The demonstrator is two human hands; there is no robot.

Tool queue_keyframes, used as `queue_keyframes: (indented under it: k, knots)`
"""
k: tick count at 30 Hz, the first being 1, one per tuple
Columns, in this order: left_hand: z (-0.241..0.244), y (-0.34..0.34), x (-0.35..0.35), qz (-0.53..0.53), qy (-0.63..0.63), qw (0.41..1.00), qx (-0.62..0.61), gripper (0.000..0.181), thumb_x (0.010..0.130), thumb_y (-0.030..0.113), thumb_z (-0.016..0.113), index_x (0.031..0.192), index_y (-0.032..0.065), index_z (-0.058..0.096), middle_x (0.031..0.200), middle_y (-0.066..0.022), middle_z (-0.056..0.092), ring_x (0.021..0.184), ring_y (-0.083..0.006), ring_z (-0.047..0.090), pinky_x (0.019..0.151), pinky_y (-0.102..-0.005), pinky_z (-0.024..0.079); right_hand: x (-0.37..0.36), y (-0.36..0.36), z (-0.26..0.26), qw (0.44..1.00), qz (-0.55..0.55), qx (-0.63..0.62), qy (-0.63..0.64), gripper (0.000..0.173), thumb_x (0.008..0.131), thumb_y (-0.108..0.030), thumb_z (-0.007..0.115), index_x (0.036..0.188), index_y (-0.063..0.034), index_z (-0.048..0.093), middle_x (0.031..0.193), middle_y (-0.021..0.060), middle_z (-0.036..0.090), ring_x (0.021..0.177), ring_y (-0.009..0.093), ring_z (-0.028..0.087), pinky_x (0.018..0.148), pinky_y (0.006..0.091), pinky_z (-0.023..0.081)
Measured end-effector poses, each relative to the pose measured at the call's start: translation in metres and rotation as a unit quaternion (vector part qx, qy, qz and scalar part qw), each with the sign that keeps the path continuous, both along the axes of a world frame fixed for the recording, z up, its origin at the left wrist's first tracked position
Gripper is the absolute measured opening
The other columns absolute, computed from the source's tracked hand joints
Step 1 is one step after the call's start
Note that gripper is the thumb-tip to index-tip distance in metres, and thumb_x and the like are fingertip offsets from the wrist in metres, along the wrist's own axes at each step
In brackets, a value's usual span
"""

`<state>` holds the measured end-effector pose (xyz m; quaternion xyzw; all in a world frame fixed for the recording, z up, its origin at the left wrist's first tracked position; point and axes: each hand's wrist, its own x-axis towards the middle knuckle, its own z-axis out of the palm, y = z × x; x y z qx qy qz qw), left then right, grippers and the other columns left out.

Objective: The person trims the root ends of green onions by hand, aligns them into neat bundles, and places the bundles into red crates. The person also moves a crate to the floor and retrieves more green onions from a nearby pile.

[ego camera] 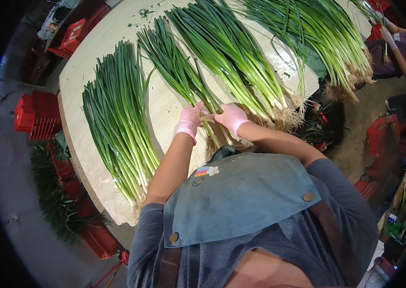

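Observation:
Both my hands wear pink gloves and work at a small bunch of long green onions (pixel 174 68) lying on the pale tabletop (pixel 167 108). My left hand (pixel 190 118) is closed around stalks of this bunch above their roots. Beside it, my right hand (pixel 231 118) rests at other stalks of the same bunch; its fingertips are partly hidden, so its hold is unclear. A larger pile of green onions (pixel 120 118) lies to the left, roots towards me. To the right is another thick pile (pixel 231 57) with tangled pale roots (pixel 285 117).
More green onions (pixel 318 43) overhang the table's right edge. A co-worker's gloved hands (pixel 388 37) hold a stalk at the upper right. Red plastic crates (pixel 37 115) stand on the floor at the left, some with greens (pixel 53 194); another red crate (pixel 382 135) is at the right.

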<state>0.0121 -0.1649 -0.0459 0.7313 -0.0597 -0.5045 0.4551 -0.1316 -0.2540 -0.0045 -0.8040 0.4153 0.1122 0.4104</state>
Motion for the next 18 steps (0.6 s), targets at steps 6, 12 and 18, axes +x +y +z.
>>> queue_keyframes:
  k: [6, 12, 18]
  knots:
    - [0.013, 0.012, -0.011, -0.043, -0.125, 0.989, -0.063, 0.043, 0.093, 0.023, 0.056, 0.127, -0.0033, 0.051, 0.082, -0.0080, 0.064, 0.061, -0.0127, 0.058, 0.056, -0.0267, 0.048, 0.009, -0.008, -0.027, 0.999, 0.019, -0.032, 0.009, 0.048, 0.088, -0.034, 0.060, 0.122, -0.0009, 0.056, 0.117, 0.0213, 0.061, 0.109, 0.036, 0.058, 0.092, 0.0408, 0.045]
    - [-0.006, 0.024, -0.001, -0.211, -0.409, 0.883, 0.088, 0.044, 0.087, 0.031, 0.061, 0.130, 0.0233, 0.055, 0.108, -0.0161, 0.061, 0.099, -0.0300, 0.062, 0.084, -0.0397, 0.049, -0.009, -0.013, -0.065, 0.974, -0.156, 0.064, -0.149, 0.058, 0.086, -0.039, 0.059, 0.124, 0.0049, 0.054, 0.119, 0.0262, 0.058, 0.109, 0.036, 0.059, 0.094, 0.0380, 0.044]
    - [0.010, 0.006, -0.016, -0.238, -0.461, 0.839, 0.161, 0.043, 0.080, 0.032, 0.067, 0.120, 0.0172, 0.061, 0.113, -0.0161, 0.060, 0.106, -0.0325, 0.060, 0.092, -0.0396, 0.047, 0.005, -0.004, -0.021, 0.995, 0.029, -0.098, 0.011, 0.040, 0.081, -0.038, 0.064, 0.099, -0.0022, 0.065, 0.099, 0.0196, 0.067, 0.092, 0.034, 0.065, 0.081, 0.0419, 0.050]
